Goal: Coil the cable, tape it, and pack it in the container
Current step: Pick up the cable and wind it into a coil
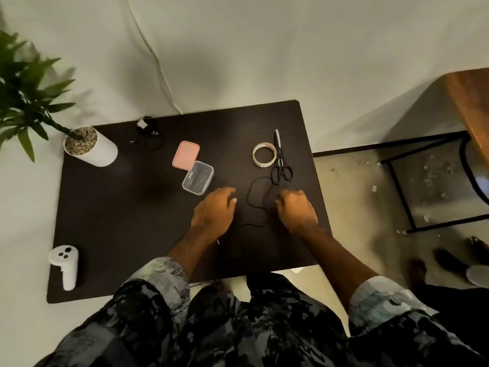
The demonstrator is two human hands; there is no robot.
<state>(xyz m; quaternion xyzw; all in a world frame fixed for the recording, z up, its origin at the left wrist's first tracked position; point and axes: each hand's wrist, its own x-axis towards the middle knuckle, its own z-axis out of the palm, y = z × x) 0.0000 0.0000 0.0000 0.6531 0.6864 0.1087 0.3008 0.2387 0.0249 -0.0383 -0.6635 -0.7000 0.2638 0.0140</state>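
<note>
A thin black cable (255, 201) lies in loose loops on the dark table (119, 207), between my two hands. My left hand (215, 210) rests palm down just left of the cable, fingers slightly apart, holding nothing that I can see. My right hand (297, 210) sits at the cable's right side with fingers curled down; whether it pinches the cable is hidden. A clear plastic container (198, 177) stands open beyond my left hand, its pink lid (186, 154) beside it. A roll of tape (264, 154) and black scissors (280, 161) lie beyond the cable.
A potted plant in a white pot (91, 145) stands at the table's far left corner. A second coiled black cable (149, 133) lies at the far edge. A white controller (66, 264) rests near left. A chair frame (412, 192) stands right of the table.
</note>
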